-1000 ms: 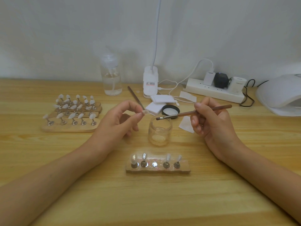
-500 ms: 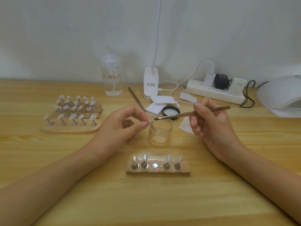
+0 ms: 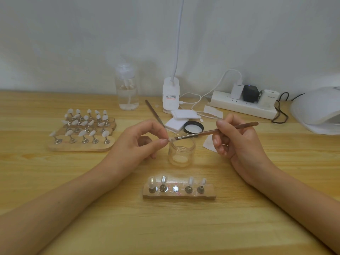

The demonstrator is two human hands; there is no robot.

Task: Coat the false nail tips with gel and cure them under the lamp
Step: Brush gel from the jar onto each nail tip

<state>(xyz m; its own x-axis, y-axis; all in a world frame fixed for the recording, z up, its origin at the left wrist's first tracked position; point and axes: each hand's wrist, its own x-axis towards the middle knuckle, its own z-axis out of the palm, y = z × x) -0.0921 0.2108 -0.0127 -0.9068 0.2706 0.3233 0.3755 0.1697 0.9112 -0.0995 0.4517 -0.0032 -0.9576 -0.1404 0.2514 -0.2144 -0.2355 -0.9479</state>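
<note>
Clear glass marks the reference point: an open jar (image 3: 181, 150) stands on the wooden table (image 3: 184, 227), and every position below is given relative to it.

Just above the jar's left rim, the left hand (image 3: 137, 144) pinches a single false nail tip (image 3: 171, 139) between thumb and forefinger, with the other fingers curled loosely. The right hand (image 3: 237, 142), to the right of the jar, is closed in a pen grip on a brush (image 3: 217, 132). The bristle end crosses over the jar mouth and touches the held tip. Judged from this contact, the step in hand is coating that tip.

In front of the jar, nearer the person, lies a small wooden holder block (image 3: 179, 193). Four of its five stands carry tips; the middle position shows only a bare metal disc, so the held tip probably belongs there. Two of the tips on the left of this block look glossy, but whether any is coated cannot be told.

Well to the left of the jar stand several larger racks (image 3: 81, 131) filled with white tips. These appear untreated, so most of the coating is judged to remain.

Far to the right of the jar sits the curing lamp (image 3: 318, 111), with nothing visible inside its opening. Curing is judged not yet begun. The jar's black lid (image 3: 193, 127) lies just behind the jar.
</note>
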